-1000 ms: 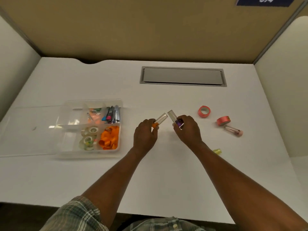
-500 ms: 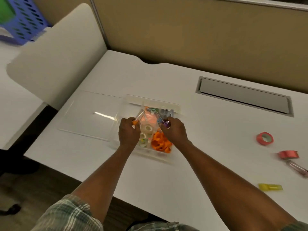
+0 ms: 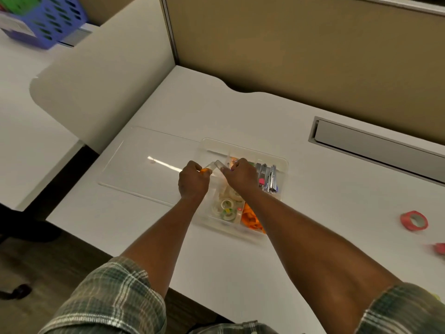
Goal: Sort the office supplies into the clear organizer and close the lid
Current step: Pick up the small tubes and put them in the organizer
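The clear organizer (image 3: 283, 162) lies open on the white desk, its flat lid (image 3: 144, 162) folded out to the left. Inside are clear tape rolls (image 3: 226, 205), orange pieces (image 3: 250, 219) and metal staplers (image 3: 267, 175). My left hand (image 3: 192, 180) is shut on a clear tube with an orange cap (image 3: 212, 166) over the organizer's back-left compartment. My right hand (image 3: 240, 174) is shut on a second clear tube with a purple cap (image 3: 226, 168), mostly hidden by my fingers. The two tube ends nearly meet.
A red tape roll (image 3: 414, 221) and part of another pink roll (image 3: 440, 248) lie on the desk at the right. A grey cable slot (image 3: 375, 143) is set into the desk behind. A white divider panel (image 3: 96, 80) stands left, with a blue basket (image 3: 45, 20) beyond.
Both hands carried their tubes left from the desk's middle to above the organizer's back-left compartment. The view swung left, so the loose tapes now sit at the right edge.
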Available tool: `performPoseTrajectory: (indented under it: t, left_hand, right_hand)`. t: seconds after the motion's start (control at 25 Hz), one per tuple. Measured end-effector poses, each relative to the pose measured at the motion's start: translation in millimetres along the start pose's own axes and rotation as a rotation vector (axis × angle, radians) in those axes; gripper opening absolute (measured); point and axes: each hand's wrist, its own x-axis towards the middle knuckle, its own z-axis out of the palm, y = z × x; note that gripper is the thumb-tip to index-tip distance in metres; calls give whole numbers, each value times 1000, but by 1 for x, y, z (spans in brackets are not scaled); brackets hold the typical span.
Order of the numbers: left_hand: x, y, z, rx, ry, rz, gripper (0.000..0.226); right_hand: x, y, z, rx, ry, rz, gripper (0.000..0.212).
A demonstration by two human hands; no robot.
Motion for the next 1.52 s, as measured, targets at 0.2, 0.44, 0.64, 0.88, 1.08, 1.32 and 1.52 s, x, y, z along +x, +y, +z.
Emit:
performPoseTrajectory:
  t: [0.2, 0.44, 0.64, 0.88, 1.08, 1.32, 1.52]
  left_hand:
    - [7, -2, 6, 11, 6, 40, 28]
    - [10, -1, 9, 20, -16, 89, 18]
    - [-2, 9, 11, 51, 26, 196, 12]
    - [-35, 46, 38, 69, -32, 384, 14]
    - [-72, 83, 74, 56, -106, 496, 11]
    - [-135, 137, 135, 39, -204, 622, 14]
    - [-193, 179, 194, 69, -333, 657, 12]
  right_hand:
    - [4, -11, 7, 39, -58, 49, 31]
    - [-2, -2, 4, 53, -49, -54, 14]
    - [-6, 19, -13, 31, -17, -99, 13]
    - [-20, 56, -52, 55, 40, -100, 11]
    - [-34, 102, -102, 118, 127, -36, 11]
    - [-60, 178, -174, 187, 234, 66, 8]
    - [-85, 253, -232, 196, 322, 159, 9]
